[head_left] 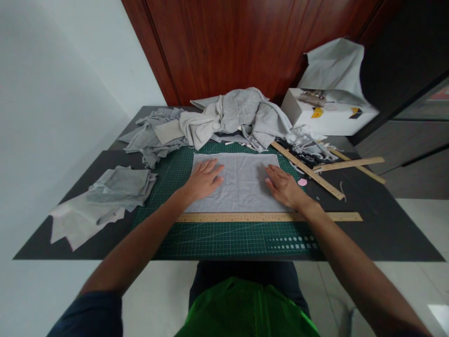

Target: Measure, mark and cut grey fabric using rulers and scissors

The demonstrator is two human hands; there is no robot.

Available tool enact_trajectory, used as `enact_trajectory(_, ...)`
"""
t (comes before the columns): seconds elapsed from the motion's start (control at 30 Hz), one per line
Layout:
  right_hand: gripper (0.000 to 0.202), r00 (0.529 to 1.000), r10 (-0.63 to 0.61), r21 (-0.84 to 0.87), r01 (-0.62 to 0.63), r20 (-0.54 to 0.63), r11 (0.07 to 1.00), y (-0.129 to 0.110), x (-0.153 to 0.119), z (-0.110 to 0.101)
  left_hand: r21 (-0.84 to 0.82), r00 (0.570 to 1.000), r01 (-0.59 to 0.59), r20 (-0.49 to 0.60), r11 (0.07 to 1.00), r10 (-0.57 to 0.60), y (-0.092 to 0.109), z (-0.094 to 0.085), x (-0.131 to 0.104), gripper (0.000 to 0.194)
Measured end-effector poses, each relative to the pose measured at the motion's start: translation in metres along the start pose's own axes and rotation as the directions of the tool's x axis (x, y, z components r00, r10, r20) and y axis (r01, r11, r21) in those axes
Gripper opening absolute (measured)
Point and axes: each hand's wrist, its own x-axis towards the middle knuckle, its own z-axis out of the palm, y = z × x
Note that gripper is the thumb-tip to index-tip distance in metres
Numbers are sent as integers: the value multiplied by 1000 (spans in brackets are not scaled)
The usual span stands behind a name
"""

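Note:
A rectangle of light grey fabric (242,182) lies spread on the green cutting mat (224,238), with faint creases across it. My left hand (205,180) rests on its left part, palm down and fingers spread. Over the right part is my right hand (282,185), its fingers stretched out and holding nothing; whether it presses on the fabric I cannot tell. Along the fabric's near edge runs a wooden ruler (238,217), with my right forearm crossing above it.
Crumpled grey cloth (242,112) is heaped along the back. Folded fabric pieces (121,187) lie at left. Several wooden rulers (308,171), a pink chalk piece (302,182) and tangled scraps (308,140) are at right. A white box (329,117) stands behind them.

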Motion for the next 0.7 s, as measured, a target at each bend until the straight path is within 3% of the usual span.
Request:
enact_trajectory(0.1, 47, 997, 79, -50, -79, -1, 996, 15, 37, 10, 42, 999, 37, -3, 998, -37, 0, 5, 27, 51)
enact_trajectory(0.2, 36, 959, 282, -131, -279, 2, 951, 28, 69, 11, 72, 985, 171, -49, 983, -168, -3, 2, 50, 44)
enact_trajectory(0.37, 32, 838, 545, -150, -536, 24, 831, 41, 101, 12, -22, 860, 504, -85, 863, -504, -23, -7, 80, 41)
enact_trajectory(0.5, 30, 813, 580, -162, -566, 51, 808, 46, 111, 17, -11, 811, 584, -11, 811, -585, -41, -9, 90, 39)
enact_trajectory(0.7, 22, 823, 566, -155, -555, 39, 817, 44, 111, 17, -4, 825, 566, -5, 825, -566, -45, -11, 87, 35)
